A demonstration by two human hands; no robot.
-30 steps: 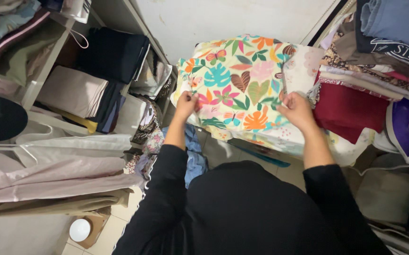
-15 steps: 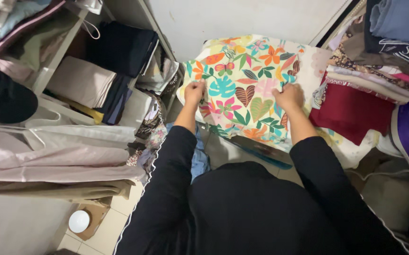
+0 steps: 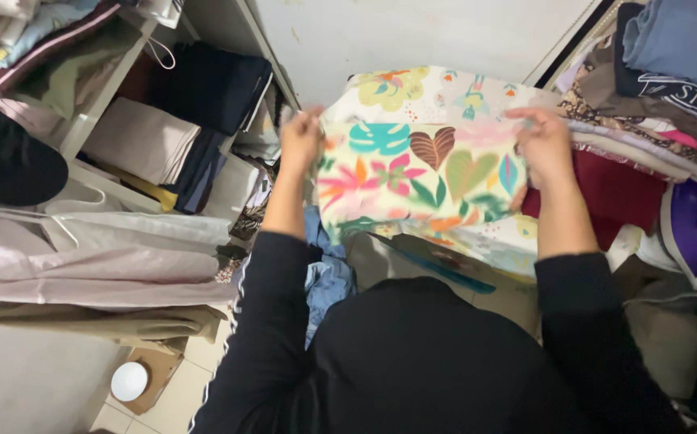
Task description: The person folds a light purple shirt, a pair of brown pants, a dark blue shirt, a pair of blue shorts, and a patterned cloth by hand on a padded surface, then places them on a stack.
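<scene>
The left hand (image 3: 300,138) and right hand (image 3: 543,145) are each pinching an upper corner of the floral cloth (image 3: 417,173), which is stretching between them, its long axis running hand to hand, its lower edge hanging toward the person; a maroon cloth (image 3: 618,189) is lying just beside the right hand

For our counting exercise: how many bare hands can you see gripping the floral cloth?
2. The left hand pinches the floral cloth at its upper left corner; the right hand pinches its upper right corner. No other hands show.
</scene>
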